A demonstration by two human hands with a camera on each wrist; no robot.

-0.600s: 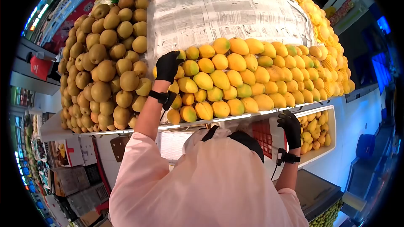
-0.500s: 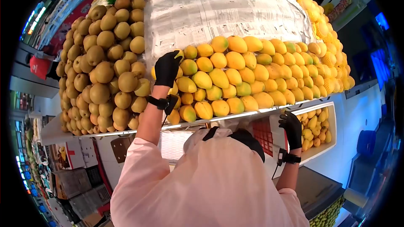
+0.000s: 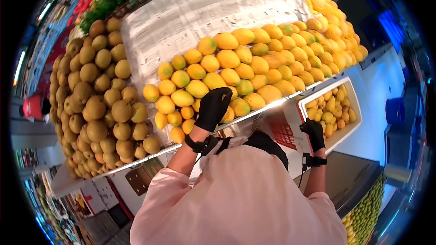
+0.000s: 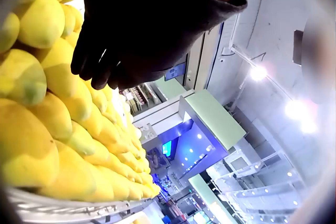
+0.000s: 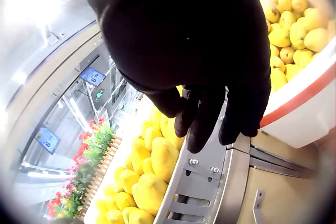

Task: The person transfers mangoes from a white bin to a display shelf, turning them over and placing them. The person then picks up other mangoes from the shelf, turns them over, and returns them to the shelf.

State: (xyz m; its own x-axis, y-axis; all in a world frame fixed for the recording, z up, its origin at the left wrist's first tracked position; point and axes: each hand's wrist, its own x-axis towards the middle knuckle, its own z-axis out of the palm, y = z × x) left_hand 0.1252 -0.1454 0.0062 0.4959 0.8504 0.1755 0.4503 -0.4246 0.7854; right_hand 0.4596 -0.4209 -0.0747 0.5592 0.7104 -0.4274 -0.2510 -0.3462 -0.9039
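Note:
My left hand (image 3: 213, 109), in a black glove, hovers over the front rows of mangoes (image 3: 183, 98) near the shelf's lower edge. In the left wrist view its fingers (image 4: 100, 71) are loosely bent beside the yellow fruit, and nothing shows in them. My right hand (image 3: 313, 134), also gloved in black, hangs at the left rim of a white box of mangoes (image 3: 359, 129). Its fingers (image 5: 202, 121) droop, loosely curled, and hold nothing in the right wrist view. The mangoes on the display lie in slanted rows, some with green patches.
Brown round fruit (image 3: 95, 109) is heaped left of the mangoes. Newspaper (image 3: 195, 13) covers the slope behind them. Net-wrapped yellow fruit (image 3: 334, 31) stands at the right. A metal shelf edge (image 3: 272, 104) runs along the front, with a red crate (image 3: 281, 131) below.
My left hand has left the upper left end of the mango rows and moved down and right to the front rows. The head view has turned. My right hand has moved slightly, its fingers more curled.

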